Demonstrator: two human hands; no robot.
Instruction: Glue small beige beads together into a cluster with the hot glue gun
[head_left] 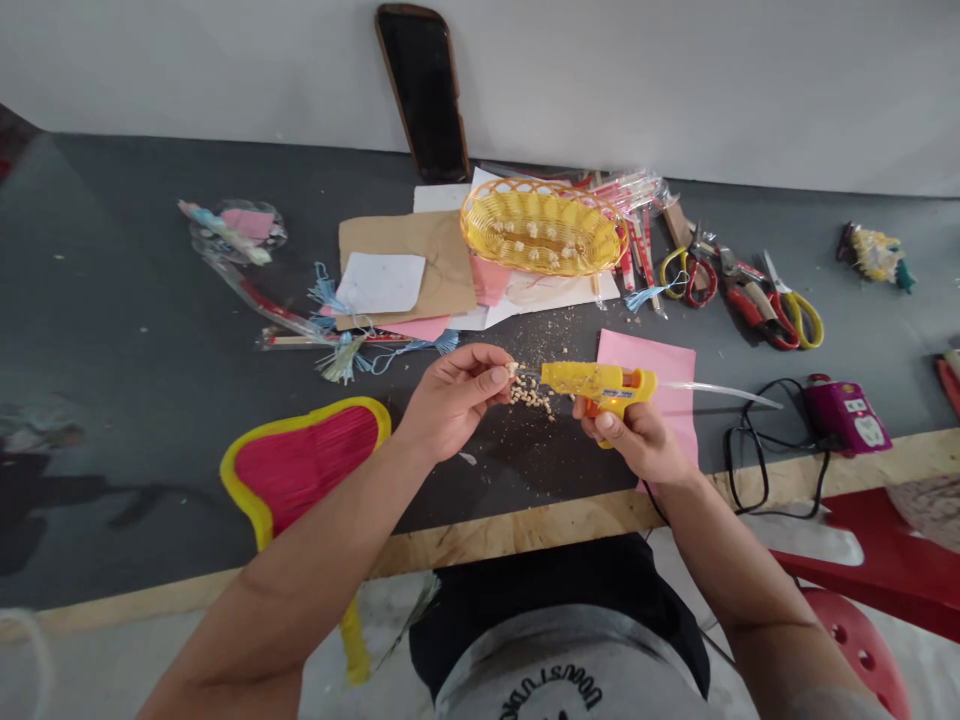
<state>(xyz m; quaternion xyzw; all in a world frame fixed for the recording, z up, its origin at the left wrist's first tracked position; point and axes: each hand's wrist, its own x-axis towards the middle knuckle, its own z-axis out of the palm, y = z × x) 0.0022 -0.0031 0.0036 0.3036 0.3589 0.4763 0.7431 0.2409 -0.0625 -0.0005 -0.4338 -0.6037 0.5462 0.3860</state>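
My right hand (634,430) is wrapped round the handle of a yellow hot glue gun (592,380), a clear glue stick (720,390) sticking out of its back end. Between the thumb and fingertips of my left hand (469,395) is a small pale piece (512,369), too small to name exactly. The gun's nozzle points left and is close to this piece; whether they touch I cannot tell. Below the nozzle, a scatter of small beige bits (534,395) lies on the dark tabletop.
Behind my hands stands a yellow woven basket (480,245) with several pale clusters inside. Scissors (799,305) and pliers (757,310) lie right, near a purple power box (847,415) with a black cord. A pink-and-yellow fan-shaped piece (307,460) is at left; a phone (424,95) leans on the wall.
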